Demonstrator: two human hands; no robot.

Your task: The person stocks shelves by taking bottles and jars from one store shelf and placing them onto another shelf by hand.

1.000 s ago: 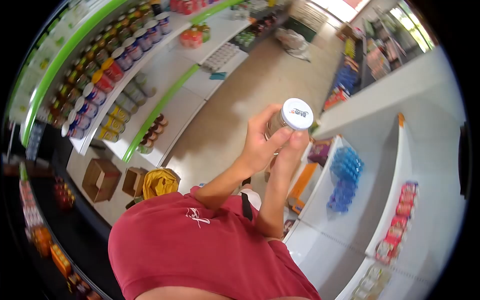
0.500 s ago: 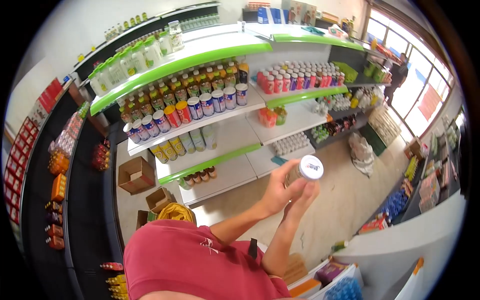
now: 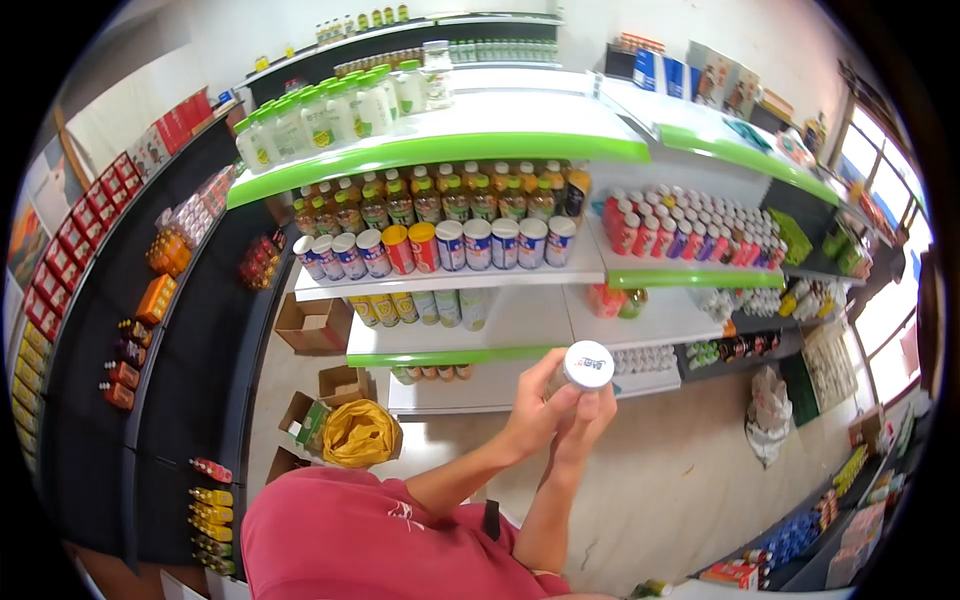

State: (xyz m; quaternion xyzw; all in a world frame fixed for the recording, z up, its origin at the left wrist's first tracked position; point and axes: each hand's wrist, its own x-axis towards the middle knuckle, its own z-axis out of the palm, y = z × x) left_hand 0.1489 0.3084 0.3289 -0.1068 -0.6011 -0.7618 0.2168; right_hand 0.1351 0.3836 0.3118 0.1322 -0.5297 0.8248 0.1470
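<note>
Both my hands are raised in front of me, closed around a bottle with a wide white cap [image 3: 588, 366]. Dark printed letters show on the cap, which is tipped toward my eyes. My left hand [image 3: 532, 410] grips the bottle's left side. On its lower right, my right hand [image 3: 588, 425] wraps it from below. Fingers hide most of the bottle's body. Behind the hands stands a white shelf unit [image 3: 500, 345] with green edge strips. A row of blue-and-white cans [image 3: 478, 245], with red and yellow ones among them, stands on its middle shelf, before several drink bottles [image 3: 427, 200].
Green-capped bottles [image 3: 330, 118] line the top shelf. Pink bottles [image 3: 650, 235] fill the shelf on the right. Cardboard boxes [image 3: 312, 325] and a yellow sack [image 3: 360, 432] lie on the floor at left. Dark shelves [image 3: 190, 350] run along the left. A plastic bag [image 3: 768, 410] stands at right.
My view has turned to the right and moved nearer the shelves. My hands appear slightly lower and further left in view, still around the white-capped bottle.
</note>
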